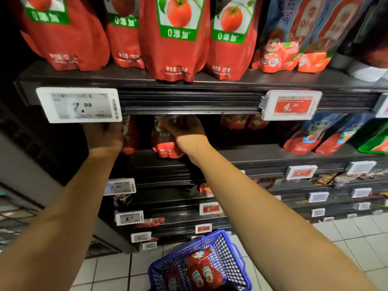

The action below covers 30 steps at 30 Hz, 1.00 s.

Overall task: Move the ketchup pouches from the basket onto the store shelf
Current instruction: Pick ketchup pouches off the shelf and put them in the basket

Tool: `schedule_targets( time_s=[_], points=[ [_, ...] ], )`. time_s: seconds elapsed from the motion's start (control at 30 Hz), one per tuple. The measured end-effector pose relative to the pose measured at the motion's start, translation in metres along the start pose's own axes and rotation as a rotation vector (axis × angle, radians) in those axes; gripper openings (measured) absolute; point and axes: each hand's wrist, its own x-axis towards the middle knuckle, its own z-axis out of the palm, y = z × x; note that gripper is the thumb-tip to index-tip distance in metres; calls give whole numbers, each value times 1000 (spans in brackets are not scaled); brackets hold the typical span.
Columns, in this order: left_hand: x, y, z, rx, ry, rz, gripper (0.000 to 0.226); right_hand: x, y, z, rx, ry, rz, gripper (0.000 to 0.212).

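Ketchup pouches (165, 143) stand on the second shelf (252, 153) under the black rail, and both hands are reaching in among them. At the left, the left hand (105, 135) is up beside a red pouch at the shelf's left end (128, 135); its fingers are hidden behind the white price tag (78, 105) (marked 7.99), so I cannot tell whether that grip is apart or closed on anything. Just right of it, the right hand (184, 127) has its fingers curled over the top of the red pouch with the green label, clamped on it as it stands on the shelf. Above, a row of larger red tomato pouches (176, 36) fills the upper shelf. Down at the lower right of centre, the blue basket (231, 255) sits on the tiled floor (357, 232) with several red ketchup packs (201, 269) lying in it.
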Motion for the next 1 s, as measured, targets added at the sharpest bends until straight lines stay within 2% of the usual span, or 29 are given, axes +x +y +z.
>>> schedule_targets(
  time_s=[0.03, 0.1, 0.17, 0.23, 0.43, 0.53, 0.63, 0.8, 0.9, 1.0],
  points=[
    [0, 0, 3, 21, 66, 15, 19, 3, 4, 1, -4, 21, -17, 33],
    [12, -7, 10, 29, 123, 102, 53, 9, 10, 2, 15, 58, -27, 37],
    [15, -8, 12, 3, 81, 116, 77, 17, 19, 4, 67, 86, -67, 22],
    [18, -9, 11, 33, 76, 194, 77, 23, 23, 8, 101, 79, -143, 21],
    [38, -23, 10, 213, 112, 299, 68, 34, 20, 21, 71, 53, -332, 47],
    [47, -27, 9, 239, 71, 261, 62, 45, 21, 24, 28, 60, -392, 44],
    [51, -29, 8, 160, 7, 171, 53, 56, 19, 29, -58, 43, -430, 43],
    [42, -28, 3, 346, -101, 288, 93, 65, 23, 32, -150, 51, -475, 58],
    [42, -31, 3, 404, -185, 364, 96, 66, 29, 30, -196, 28, -515, 62],
    [45, -32, 3, 448, -110, 397, 92, 66, 31, 27, -214, 30, -542, 64]
  ],
)
